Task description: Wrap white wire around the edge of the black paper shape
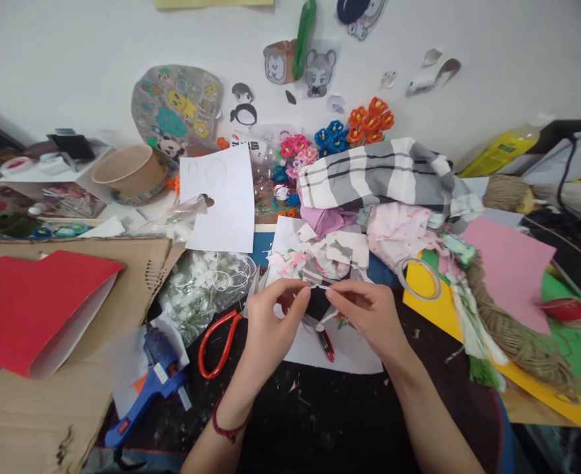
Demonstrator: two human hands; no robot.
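Both hands, left [265, 322] and right [369, 316], pinched on small black-and-white paper cutout [318, 303] above scuffed dark tabletop [320, 415].

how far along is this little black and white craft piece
Done: cutting, by the look of it; paper scraps are piled behind the hands, and the red scissors lie set down. In hand: the left hand and right hand pinch the black piece with its white edging. Left: cannot tell; the glue gun lies untouched.
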